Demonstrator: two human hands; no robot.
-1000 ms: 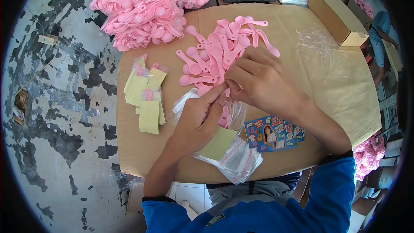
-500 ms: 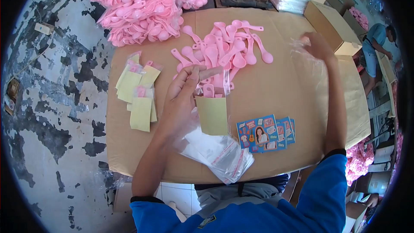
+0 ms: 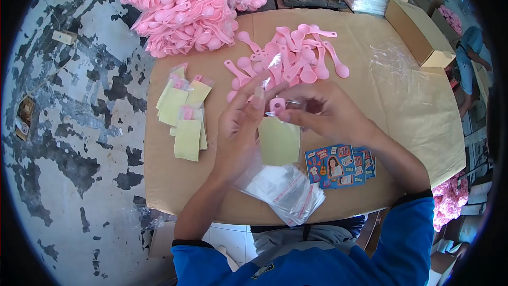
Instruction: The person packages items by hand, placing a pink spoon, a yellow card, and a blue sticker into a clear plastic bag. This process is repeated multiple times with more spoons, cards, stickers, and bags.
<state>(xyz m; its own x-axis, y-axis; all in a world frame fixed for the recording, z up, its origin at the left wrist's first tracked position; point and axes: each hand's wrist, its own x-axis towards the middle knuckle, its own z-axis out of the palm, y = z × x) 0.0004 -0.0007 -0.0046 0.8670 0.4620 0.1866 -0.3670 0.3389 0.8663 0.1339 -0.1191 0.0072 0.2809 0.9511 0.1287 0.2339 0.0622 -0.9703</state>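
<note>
Both hands meet above the table [image 3: 413,122]: left hand [image 3: 241,127] grasping a clear bag [image 3: 278,132] with a yellow card inside, right hand [image 3: 328,111] pinching a pink spoon [image 3: 277,105] at the bag's mouth.

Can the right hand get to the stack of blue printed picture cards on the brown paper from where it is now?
Probably yes. The right hand is just above the stack of blue printed picture cards, which lies uncovered on the brown paper. But its fingers already pinch a small pink plastic spoon.

spoons [image 3: 288,61] behind hands, cards [image 3: 338,165] right
</note>
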